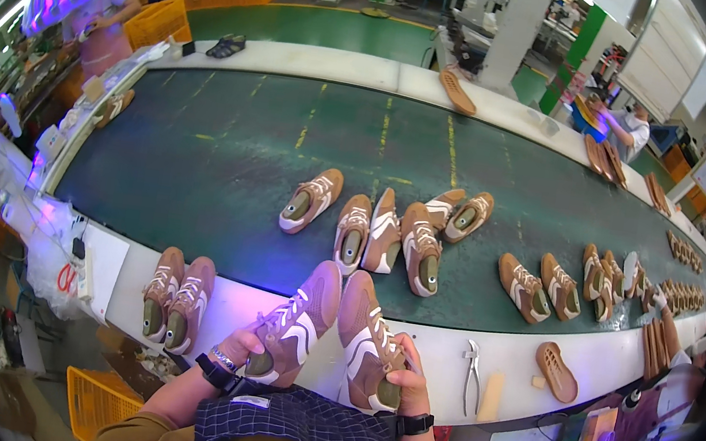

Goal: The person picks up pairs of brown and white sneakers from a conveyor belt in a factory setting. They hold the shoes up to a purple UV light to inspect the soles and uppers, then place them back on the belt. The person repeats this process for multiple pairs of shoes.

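In my left hand (240,345) is a brown sneaker (300,321) with white stripes and white laces, gripped at the heel. My right hand (410,376) grips a matching sneaker (366,340), also near its heel. Both shoes point away from me, toes close together, tilted up over the white bench edge. Just beyond them, several more brown sneakers (384,232) stand on the dark green conveyor belt (226,168). To the left of my left hand, a pair of like sneakers (190,304) rests on the white ledge.
Pliers (471,379), a tan block (490,397) and a brown sole (557,372) lie on the ledge to the right. More sneakers (525,288) stand farther right on the belt. Co-workers (628,130) are at the far right and left. A yellow crate (98,406) sits low left.
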